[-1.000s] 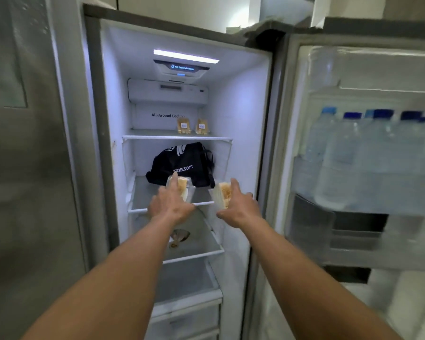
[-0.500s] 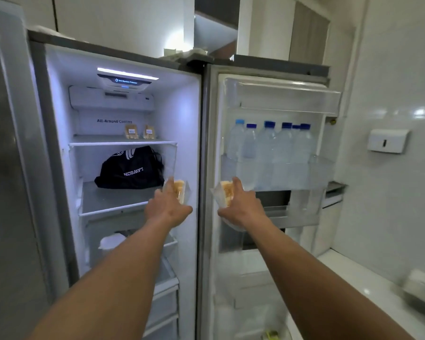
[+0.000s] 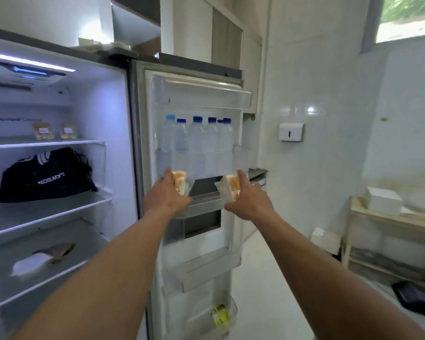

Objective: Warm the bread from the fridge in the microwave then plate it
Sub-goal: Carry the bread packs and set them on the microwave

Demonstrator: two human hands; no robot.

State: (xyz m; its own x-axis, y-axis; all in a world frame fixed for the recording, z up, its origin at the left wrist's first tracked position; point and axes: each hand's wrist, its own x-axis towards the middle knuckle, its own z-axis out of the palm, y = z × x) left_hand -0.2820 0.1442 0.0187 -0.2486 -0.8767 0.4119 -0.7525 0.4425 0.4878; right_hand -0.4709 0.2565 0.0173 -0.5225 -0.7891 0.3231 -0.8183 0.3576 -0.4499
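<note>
Bread packs (image 3: 180, 180), centre frame: likely soft, light, crushable; left hand (image 3: 166, 198) and right hand (image 3: 249, 204) fingers each clasp one's sides.

My left hand (image 3: 166, 197) grips the left bread pack (image 3: 180, 182) and hides most of it; my fingers beyond the thumb are out of sight. My right hand (image 3: 249, 202) covers the right bread pack (image 3: 232, 186) the same way. The fridge compartment (image 3: 96, 114) runs off the left edge. The labels on the two small packets (image 3: 43, 130) are too small to read. I cannot tell what the pale lump (image 3: 32, 263) on the lower shelf is, nor the smeared yellow item (image 3: 220, 315) in the lowest door bin, nor the blurred dark object (image 3: 414, 298) low on the right. The window (image 3: 407, 18) is cut off at the corner.
</note>
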